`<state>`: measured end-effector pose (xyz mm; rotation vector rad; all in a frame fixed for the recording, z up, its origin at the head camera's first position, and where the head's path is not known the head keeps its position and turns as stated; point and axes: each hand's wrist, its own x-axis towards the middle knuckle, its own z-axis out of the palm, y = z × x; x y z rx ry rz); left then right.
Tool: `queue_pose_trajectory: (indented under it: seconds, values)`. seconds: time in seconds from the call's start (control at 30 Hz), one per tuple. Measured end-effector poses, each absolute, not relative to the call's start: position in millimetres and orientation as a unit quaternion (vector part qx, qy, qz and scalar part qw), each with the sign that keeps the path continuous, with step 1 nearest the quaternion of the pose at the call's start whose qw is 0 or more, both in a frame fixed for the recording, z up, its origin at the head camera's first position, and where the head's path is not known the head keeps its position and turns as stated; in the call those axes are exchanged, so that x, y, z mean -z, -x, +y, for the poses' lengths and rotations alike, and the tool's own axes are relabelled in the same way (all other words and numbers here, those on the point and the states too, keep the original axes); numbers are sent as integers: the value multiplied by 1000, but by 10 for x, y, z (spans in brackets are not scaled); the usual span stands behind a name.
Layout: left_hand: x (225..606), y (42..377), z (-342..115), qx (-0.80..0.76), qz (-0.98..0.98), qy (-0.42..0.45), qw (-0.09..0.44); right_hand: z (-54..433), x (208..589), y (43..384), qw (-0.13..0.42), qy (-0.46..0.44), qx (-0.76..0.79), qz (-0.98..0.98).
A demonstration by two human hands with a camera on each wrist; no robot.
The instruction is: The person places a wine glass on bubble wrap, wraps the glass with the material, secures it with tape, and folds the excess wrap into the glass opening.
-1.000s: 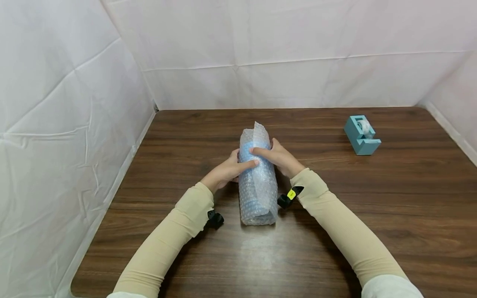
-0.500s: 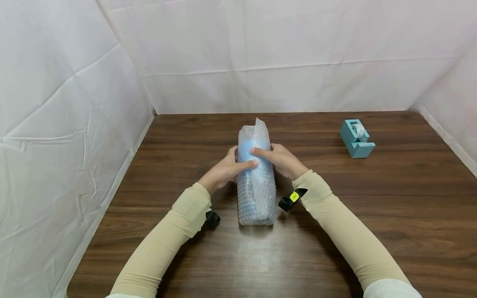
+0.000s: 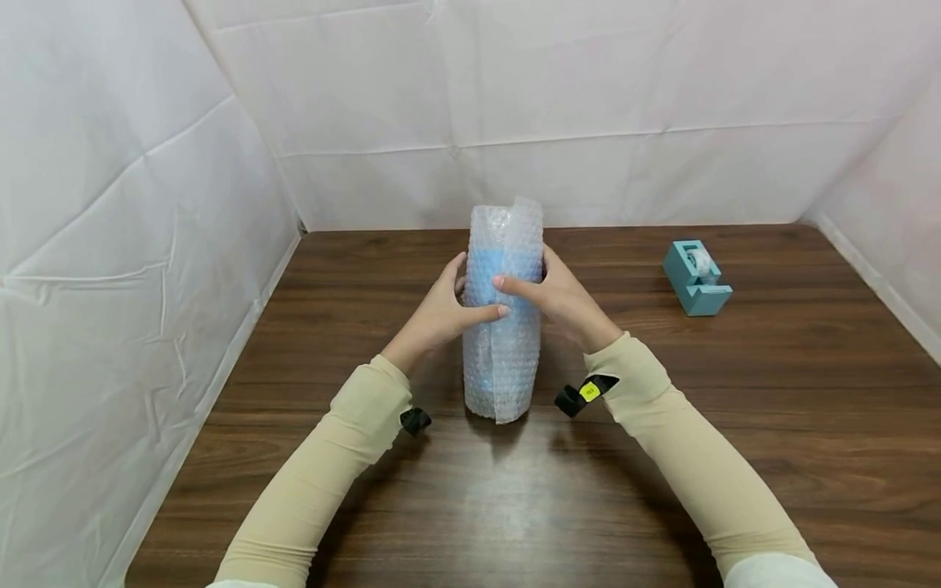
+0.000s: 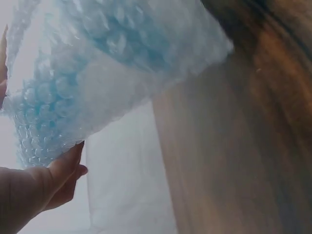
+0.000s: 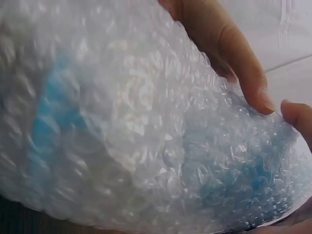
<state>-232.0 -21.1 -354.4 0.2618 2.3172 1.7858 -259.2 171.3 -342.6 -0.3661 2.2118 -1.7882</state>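
Both hands hold a bubble-wrapped roll (image 3: 507, 359) in the middle of the head view, long and tilted upright, with something blue showing through the clear wrap. My left hand (image 3: 441, 310) grips its left side, thumb across the front. From the right, my right hand (image 3: 569, 298) clasps it a little higher, its thumb also on the front. The fingers behind the roll are mostly hidden. A loose edge of the bubble wrap runs down the front. In the left wrist view the bubble wrap (image 4: 53, 107) fills the upper left; the right wrist view shows bubbled plastic (image 5: 146, 126) up close.
A light blue tape dispenser (image 3: 697, 278) with a roll of clear tape stands at the back right of the brown wooden table (image 3: 794, 392). White cloth (image 3: 573, 82) hangs behind the table and along both sides.
Both hands have lifted and tipped the roll more upright, its far end rising. The roll has turned a little, so its loose edge lies differently. The dispenser shifts slightly with the head view.
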Motion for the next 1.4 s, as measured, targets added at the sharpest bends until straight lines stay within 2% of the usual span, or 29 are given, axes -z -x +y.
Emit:
queue_pose_trajectory:
  seconds: [0.27, 0.5, 0.83, 1.07, 1.4]
  values:
    - [3513, 2277, -219, -592, 782, -194, 20, 1758, 3370, 2429, 33, 206, 614, 761]
    - [3511, 2179, -194, -609, 759, -229, 5, 1776, 3408, 2303, -34, 267, 612, 743]
    - [3432, 1963, -173, -594, 762, -257, -11, 1767, 3539, 2199, -64, 287, 626, 723]
    - [3615, 2065, -149, -606, 743, -284, -23, 1746, 3502, 2110, -73, 282, 642, 709]
    - [3737, 2095, -134, -596, 757, -263, -58, 1736, 3410, 2023, -72, 295, 635, 710]
